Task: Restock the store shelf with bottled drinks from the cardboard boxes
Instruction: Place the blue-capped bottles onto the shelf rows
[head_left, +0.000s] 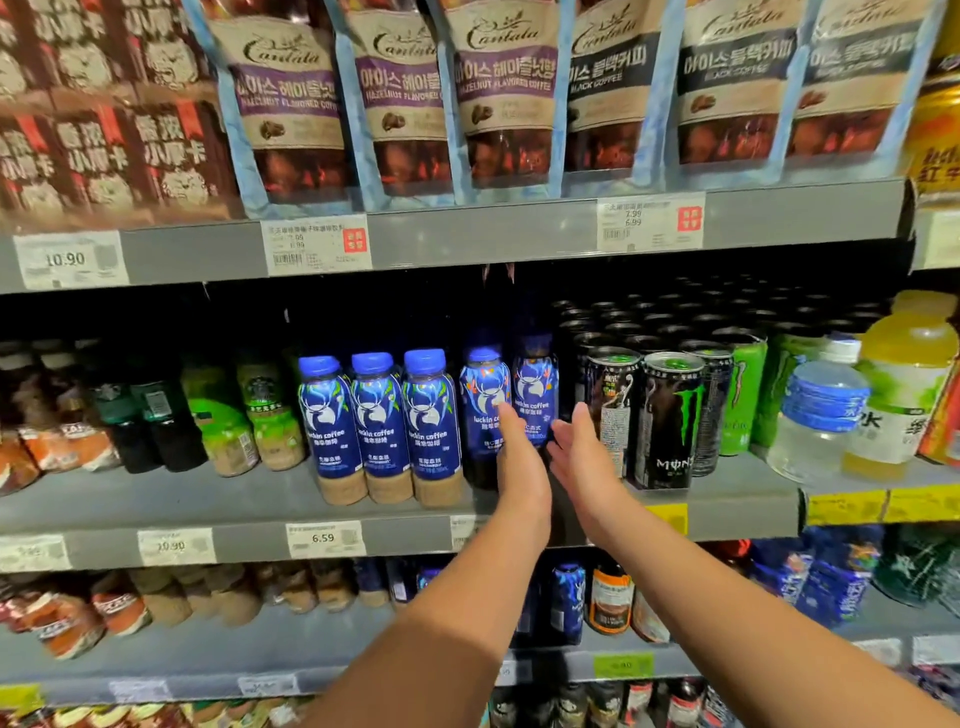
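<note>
A person's left hand (522, 462) and right hand (579, 452), fingers straight and holding nothing, are flanking an upright coffee bottle (535, 387) standing on the middle shelf (208, 499) at 12 o'clock; the left hand, nearer, is touching a neighbouring bottle (483, 395) at 11 o'clock.

Left hand (519, 457) and right hand (582, 452) held side by side, just apart, at front of middle shelf (208, 499); bottle (483, 395) stood behind left hand, partly covered by its fingertips; second bottle (535, 384) set just right of it, further back; row of three bottles (382, 426) lined up left of left hand; cans (667, 421) packed right of right hand, rows running back; water bottle (821, 415) placed further right; pouches (498, 93) stood on shelf above hands; lower bottles (569, 603) kept beneath forearms.
</note>
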